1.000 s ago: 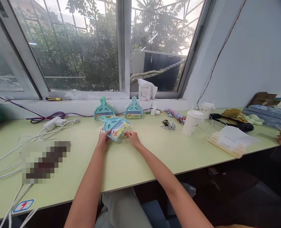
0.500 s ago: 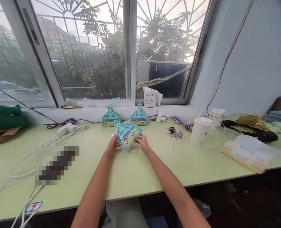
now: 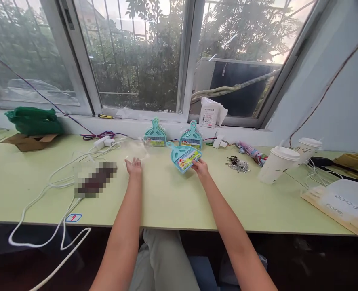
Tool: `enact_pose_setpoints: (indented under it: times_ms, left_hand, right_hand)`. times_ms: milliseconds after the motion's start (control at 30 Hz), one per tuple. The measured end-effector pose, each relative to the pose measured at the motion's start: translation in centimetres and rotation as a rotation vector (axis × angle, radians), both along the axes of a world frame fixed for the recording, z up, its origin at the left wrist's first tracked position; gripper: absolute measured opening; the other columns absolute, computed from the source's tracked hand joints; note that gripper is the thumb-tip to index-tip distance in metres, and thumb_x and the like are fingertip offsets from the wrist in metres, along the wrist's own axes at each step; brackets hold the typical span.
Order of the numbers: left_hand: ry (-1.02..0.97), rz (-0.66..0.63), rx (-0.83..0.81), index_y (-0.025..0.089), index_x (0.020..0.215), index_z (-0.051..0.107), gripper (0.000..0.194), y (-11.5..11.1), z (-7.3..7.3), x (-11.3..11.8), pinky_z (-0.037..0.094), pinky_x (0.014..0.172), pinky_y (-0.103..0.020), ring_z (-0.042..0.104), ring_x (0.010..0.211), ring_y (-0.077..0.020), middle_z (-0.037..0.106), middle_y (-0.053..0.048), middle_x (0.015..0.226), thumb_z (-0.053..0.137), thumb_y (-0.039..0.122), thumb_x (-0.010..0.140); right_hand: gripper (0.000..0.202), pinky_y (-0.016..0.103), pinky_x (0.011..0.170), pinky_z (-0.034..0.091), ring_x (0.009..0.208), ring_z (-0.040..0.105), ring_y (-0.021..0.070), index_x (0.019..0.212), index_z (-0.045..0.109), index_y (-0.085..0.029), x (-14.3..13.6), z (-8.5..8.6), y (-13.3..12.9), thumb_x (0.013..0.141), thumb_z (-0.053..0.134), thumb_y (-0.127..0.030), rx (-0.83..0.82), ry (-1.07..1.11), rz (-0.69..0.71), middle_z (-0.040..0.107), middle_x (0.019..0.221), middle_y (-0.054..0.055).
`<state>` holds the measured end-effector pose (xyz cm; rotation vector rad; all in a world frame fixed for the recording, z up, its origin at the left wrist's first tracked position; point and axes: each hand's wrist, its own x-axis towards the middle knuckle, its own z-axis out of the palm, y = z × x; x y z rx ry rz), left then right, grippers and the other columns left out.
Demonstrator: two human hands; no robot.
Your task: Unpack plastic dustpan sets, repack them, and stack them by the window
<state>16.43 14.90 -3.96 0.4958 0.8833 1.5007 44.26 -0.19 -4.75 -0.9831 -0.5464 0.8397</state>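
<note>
My right hand (image 3: 201,169) grips the right edge of a turquoise toy dustpan-and-brush set (image 3: 179,154), held tilted above the table with its handle towards the upper left. A printed yellow label crosses the front of the set. My left hand (image 3: 134,167) is off to the left, fingers spread, beside a clear plastic bag (image 3: 136,149) just beyond its fingertips. Whether the bag touches the fingers I cannot tell. Two similar turquoise sets, a left one (image 3: 155,133) and a right one (image 3: 192,135), lean upright against the wall below the window.
White cables (image 3: 56,184) and a blurred-out object (image 3: 95,180) lie on the left. A green bag (image 3: 30,120) rests on a cardboard box (image 3: 30,142). To the right are metal keyrings or chains (image 3: 239,165), lidded cups (image 3: 277,165) and a tissue pack (image 3: 336,204).
My left hand has let go of the dustpan set and moved left, and clear plastic now shows by it. My right hand still holds the set. The camera view has shifted left and down.
</note>
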Motion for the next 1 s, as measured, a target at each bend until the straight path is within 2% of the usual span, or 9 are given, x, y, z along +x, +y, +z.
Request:
enact_pose_setpoints:
  times_ms: [100, 200, 333, 400, 500, 600, 733, 833, 1000]
  left_hand:
    - [-0.030, -0.161, -0.026, 0.023, 0.147, 0.022, 0.075, -0.1, -0.3, -0.3, 0.053, 0.084, -0.025, 0.059, 0.113, -0.0168, 0.045, -0.017, 0.140, 0.045, 0.062, 0.087]
    - [0.010, -0.442, -0.005, 0.017, 0.149, 0.016, 0.080, -1.5, -0.4, 1.6, 0.052, 0.086, -0.031, 0.061, 0.109, -0.0204, 0.048, -0.022, 0.136, 0.044, 0.060, 0.088]
    - [0.135, -0.815, 0.108, 0.013, 0.139, 0.039, 0.070, -3.5, -0.7, 4.9, 0.053, 0.084, -0.036, 0.066, 0.095, -0.0233, 0.062, -0.020, 0.118, 0.054, 0.056, 0.085]
    - [0.215, -0.895, 0.158, 0.013, 0.126, 0.053, 0.060, -4.1, -1.1, 6.0, 0.053, 0.081, -0.036, 0.067, 0.087, -0.0225, 0.066, -0.016, 0.108, 0.065, 0.049, 0.080]
    - [0.286, -0.785, 0.199, 0.016, 0.113, 0.059, 0.047, -4.2, -1.7, 6.9, 0.053, 0.078, -0.033, 0.066, 0.080, -0.0191, 0.068, -0.011, 0.098, 0.073, 0.039, 0.074]
    - [0.341, -0.608, 0.159, 0.018, 0.110, 0.059, 0.043, -3.8, -1.9, 7.1, 0.052, 0.074, -0.030, 0.063, 0.076, -0.0165, 0.067, -0.007, 0.089, 0.068, 0.045, 0.078]
    - [0.368, -0.534, 0.123, 0.018, 0.107, 0.060, 0.040, -3.4, -1.9, 7.0, 0.048, 0.067, -0.026, 0.059, 0.070, -0.0140, 0.064, -0.005, 0.084, 0.057, 0.052, 0.084]
    - [0.354, -0.540, 0.126, 0.018, 0.106, 0.061, 0.045, -3.5, -1.8, 7.1, 0.047, 0.068, -0.028, 0.059, 0.072, -0.0155, 0.064, -0.006, 0.087, 0.055, 0.057, 0.084]
    - [0.404, -0.623, 0.241, 0.015, 0.100, 0.065, 0.047, -4.6, -1.8, 7.9, 0.044, 0.082, -0.031, 0.060, 0.090, -0.0210, 0.067, -0.010, 0.096, 0.061, 0.057, 0.079]
  right_hand:
    - [0.028, 0.029, 0.070, 0.062, 0.073, 0.071, 0.0168, 0.085, 0.061, -0.018, 0.7, -0.6, 0.0, 0.063, 0.076, -0.010, -0.038, 0.040, -0.103, 0.072, 0.075, 0.000]
    - [0.027, 0.027, 0.069, 0.062, 0.071, 0.071, 0.0156, 0.086, 0.062, -0.017, 0.2, -0.8, 0.2, 0.064, 0.074, -0.008, -0.056, 0.061, -0.092, 0.073, 0.076, 0.000]
    - [0.025, 0.027, 0.072, 0.061, 0.075, 0.071, 0.0151, 0.090, 0.064, -0.016, -2.0, -0.3, 0.1, 0.069, 0.073, -0.009, -0.029, 0.001, 0.066, 0.074, 0.086, 0.003]
    - [0.023, 0.027, 0.073, 0.061, 0.076, 0.071, 0.0154, 0.093, 0.065, -0.015, -3.1, 0.0, -0.1, 0.072, 0.071, -0.009, -0.035, -0.059, 0.145, 0.074, 0.090, 0.005]
    - [0.013, 0.026, 0.064, 0.061, 0.067, 0.071, 0.0168, 0.088, 0.066, -0.011, -3.5, 0.2, -0.2, 0.076, 0.070, -0.012, -0.184, -0.149, 0.254, 0.074, 0.082, 0.009]
    - [0.007, 0.025, 0.053, 0.059, 0.056, 0.069, 0.0173, 0.080, 0.066, -0.008, -2.0, 0.0, -0.2, 0.079, 0.068, -0.014, -0.350, -0.192, 0.309, 0.072, 0.068, 0.012]
    - [0.017, 0.021, 0.058, 0.057, 0.058, 0.069, 0.0129, 0.081, 0.062, -0.011, 2.3, -0.5, -0.6, 0.090, 0.053, -0.023, -0.231, -0.100, -0.133, 0.069, 0.064, 0.007]
    - [0.036, 0.024, 0.052, 0.053, 0.052, 0.066, 0.0141, 0.082, 0.062, -0.011, 4.2, -0.7, -1.1, 0.093, 0.045, -0.042, -0.364, -0.159, -0.185, 0.066, 0.060, 0.007]
    - [0.040, 0.027, 0.061, 0.048, 0.056, 0.060, 0.0134, 0.087, 0.069, -0.014, 0.1, -0.2, -1.0, 0.092, 0.041, -0.043, -0.365, -0.881, -0.327, 0.069, 0.074, 0.008]
